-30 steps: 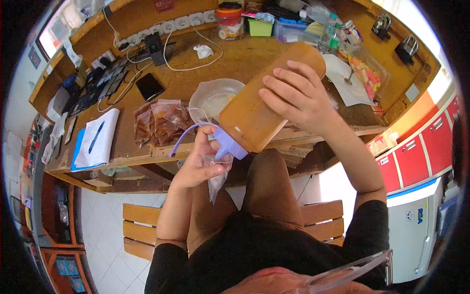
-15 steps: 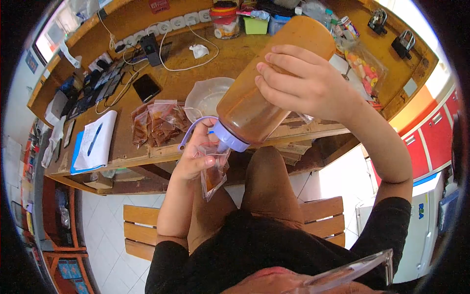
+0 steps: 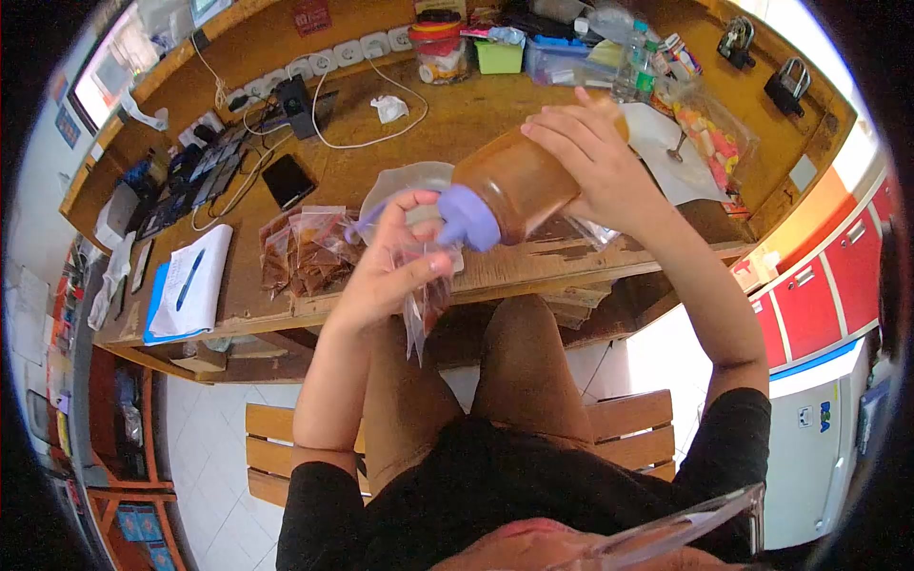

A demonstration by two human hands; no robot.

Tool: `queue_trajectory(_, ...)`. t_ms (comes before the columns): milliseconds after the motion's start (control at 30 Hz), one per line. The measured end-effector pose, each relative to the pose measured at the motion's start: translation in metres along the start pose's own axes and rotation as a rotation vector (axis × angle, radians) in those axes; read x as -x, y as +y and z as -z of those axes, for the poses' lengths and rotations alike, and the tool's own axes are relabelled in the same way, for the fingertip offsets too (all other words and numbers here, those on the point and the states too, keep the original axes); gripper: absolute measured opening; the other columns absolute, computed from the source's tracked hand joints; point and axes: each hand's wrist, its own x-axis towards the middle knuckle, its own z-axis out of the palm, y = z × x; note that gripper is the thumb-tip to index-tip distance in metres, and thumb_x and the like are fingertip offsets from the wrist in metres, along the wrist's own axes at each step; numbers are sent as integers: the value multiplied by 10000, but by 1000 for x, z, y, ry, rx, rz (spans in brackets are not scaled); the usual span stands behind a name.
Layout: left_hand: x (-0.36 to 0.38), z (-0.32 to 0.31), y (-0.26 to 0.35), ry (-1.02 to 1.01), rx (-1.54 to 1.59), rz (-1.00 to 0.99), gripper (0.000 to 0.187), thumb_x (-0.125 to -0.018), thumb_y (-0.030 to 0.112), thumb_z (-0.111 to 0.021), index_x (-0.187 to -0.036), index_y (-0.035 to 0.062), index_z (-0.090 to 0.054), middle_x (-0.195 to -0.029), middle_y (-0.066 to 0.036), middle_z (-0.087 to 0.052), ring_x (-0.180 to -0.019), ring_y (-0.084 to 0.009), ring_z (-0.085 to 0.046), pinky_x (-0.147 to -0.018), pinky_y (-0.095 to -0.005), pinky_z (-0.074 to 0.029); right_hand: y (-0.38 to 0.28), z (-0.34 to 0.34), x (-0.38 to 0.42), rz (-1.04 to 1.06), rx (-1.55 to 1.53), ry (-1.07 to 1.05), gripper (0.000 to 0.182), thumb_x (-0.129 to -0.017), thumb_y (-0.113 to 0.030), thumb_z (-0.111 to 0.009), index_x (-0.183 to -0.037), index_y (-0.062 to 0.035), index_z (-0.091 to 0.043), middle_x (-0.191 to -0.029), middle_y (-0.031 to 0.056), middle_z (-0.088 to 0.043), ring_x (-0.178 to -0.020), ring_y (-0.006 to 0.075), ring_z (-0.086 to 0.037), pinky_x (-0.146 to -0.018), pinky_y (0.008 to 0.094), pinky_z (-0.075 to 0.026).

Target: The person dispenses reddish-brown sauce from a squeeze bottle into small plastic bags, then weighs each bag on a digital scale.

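My right hand (image 3: 605,167) is wrapped round a clear squeeze bottle (image 3: 528,186) of brown sauce, which leans sideways with its purple cap (image 3: 468,217) low and to the left. The cap's spout lies close over the mouth of a small clear plastic bag (image 3: 426,309). My left hand (image 3: 392,257) holds this bag by its top between thumb and fingers, and some brown sauce shows inside. Behind that hand a translucent bowl (image 3: 386,183) sits on the desk, partly hidden. Several filled bags (image 3: 300,255) of brown sauce lie in a pile to the left.
On the wooden desk (image 3: 447,124) lie a phone (image 3: 287,181), a crumpled tissue (image 3: 388,108) and a notepad with a pen (image 3: 190,276). Cables and chargers run along the back left. At the right are a bag of sweets (image 3: 709,143), a spoon (image 3: 677,146) and plastic bottles (image 3: 643,71).
The bottle has swung down from steeply tipped to nearly level, and its spout has lifted out of the bag. My left hand has risen slightly with the bag.
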Motion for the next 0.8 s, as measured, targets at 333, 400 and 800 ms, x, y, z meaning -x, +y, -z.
queue_trajectory(333, -60, 0, 21, 86, -1069, 23, 611, -825, 200, -686, -1295, 17, -341, -935, -155, -624, -842, -225, -615, -751, -328, -478, -22, -68, 22, -909, -741, 220, 905, -594, -398, -863, -1245, 35, -407, -1190, 195, -528, -1124, 311, -525, -966, 409, -410)
queue_trajectory(400, -61, -2, 13, 11, -1265, 15, 645, -803, 199, -707, -1319, 36, -358, -1005, -136, -613, -896, -239, -612, -786, -363, -477, -19, -81, 29, -995, -821, 349, 899, -602, -403, -863, -1247, 31, -412, -1184, 191, -547, -1100, 281, -549, -949, 394, -424)
queue_trajectory(800, 11, 50, 32, 148, -1668, -98, 296, -641, 62, -752, -922, 66, -658, -1067, -68, -606, -988, -282, -558, -843, -352, -432, -102, -61, 46, -621, -332, 751, 525, -762, -200, -720, -1191, -2, -490, -1171, 186, -512, -1093, 288, -484, -895, 394, -410)
